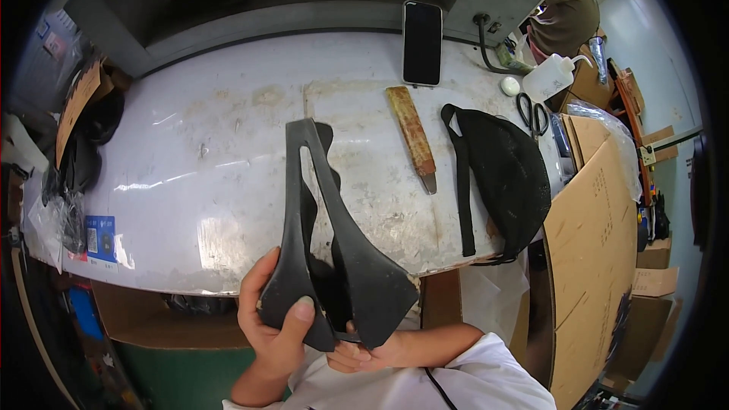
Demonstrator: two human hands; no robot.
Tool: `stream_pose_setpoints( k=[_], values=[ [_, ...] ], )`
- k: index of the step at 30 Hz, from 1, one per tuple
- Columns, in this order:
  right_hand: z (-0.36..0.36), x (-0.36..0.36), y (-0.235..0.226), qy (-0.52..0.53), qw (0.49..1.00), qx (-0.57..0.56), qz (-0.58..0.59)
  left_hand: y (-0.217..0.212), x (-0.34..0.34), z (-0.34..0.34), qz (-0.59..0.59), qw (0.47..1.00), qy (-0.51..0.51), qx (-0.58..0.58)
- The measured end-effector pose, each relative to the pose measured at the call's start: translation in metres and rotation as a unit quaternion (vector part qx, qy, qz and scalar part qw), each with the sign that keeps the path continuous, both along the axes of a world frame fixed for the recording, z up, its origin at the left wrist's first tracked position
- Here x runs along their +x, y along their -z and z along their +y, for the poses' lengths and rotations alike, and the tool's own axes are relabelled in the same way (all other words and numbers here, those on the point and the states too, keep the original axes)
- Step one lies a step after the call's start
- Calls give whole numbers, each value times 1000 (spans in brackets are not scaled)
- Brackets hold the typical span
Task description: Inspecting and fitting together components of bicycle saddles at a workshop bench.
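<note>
White, stained table under a grey metal frame, with cardboard stacked to the right. A black saddle shell is held at the table's near side, its narrow nose pointing away over the surface, its broad rear toward the person's body. The left hand rises from the lower edge, wrist upright; its grip pinches the left rear wing, thumb flat on top, fingers around the outer side. The right forearm lies almost level across a white shirt, and the right hand turns inward, its grip closed on the rear edge with fingers curled below, partly hidden. Beyond the saddle lie a tape-wrapped blade, a phone and a black mesh item.
</note>
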State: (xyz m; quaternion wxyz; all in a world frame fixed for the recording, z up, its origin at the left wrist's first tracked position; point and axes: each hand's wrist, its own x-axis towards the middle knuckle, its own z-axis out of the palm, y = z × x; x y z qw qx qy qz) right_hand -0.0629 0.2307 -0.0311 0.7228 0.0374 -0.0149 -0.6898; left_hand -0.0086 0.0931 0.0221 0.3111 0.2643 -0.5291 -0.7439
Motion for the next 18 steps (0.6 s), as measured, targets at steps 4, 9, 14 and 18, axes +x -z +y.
stream_pose_setpoints(
  k=[4, 9, 14, 18],
  values=[
    [-3, -6, -7, 2, 998, 24, 51, -12, -13, 6, 28, 996, -75, 31],
    [-6, -6, -9, 8, 997, 29, 71, -10, -21, 14, 56, 992, -113, 13],
    [-7, -12, -16, -4, 999, 30, 43, -4, -14, 12, 51, 989, -102, -89],
    [-4, -17, -19, -33, 998, 20, 42, -12, -16, 13, 52, 992, -98, -68]
  ],
)
